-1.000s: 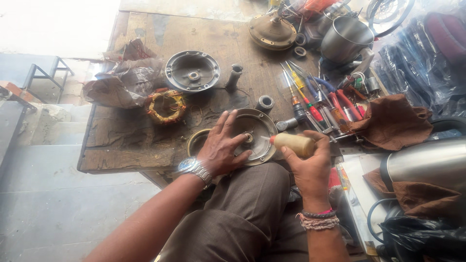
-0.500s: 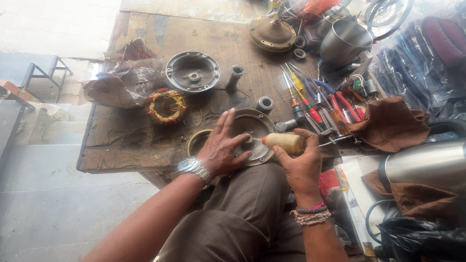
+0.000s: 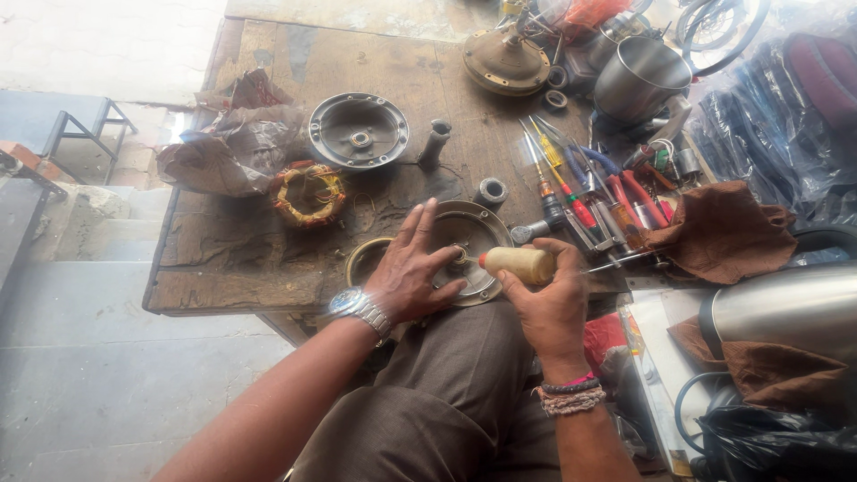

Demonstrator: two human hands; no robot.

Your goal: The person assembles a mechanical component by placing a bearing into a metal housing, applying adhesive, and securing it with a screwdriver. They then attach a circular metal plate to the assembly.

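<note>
Worn bench, near edge: left hand lay flat, fingers spread, on cover; right hand gripped bottle, nozzle at hub. Oiling underway; stator, second cover unassembled.

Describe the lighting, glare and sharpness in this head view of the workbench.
Head view: daylight overexposes the pavement at upper left; the steel pot and the metal cylinder at right show bright glare. The left hand on the round metal cover and the right hand holding the cream bottle look sharp; the edges bend slightly.
</note>
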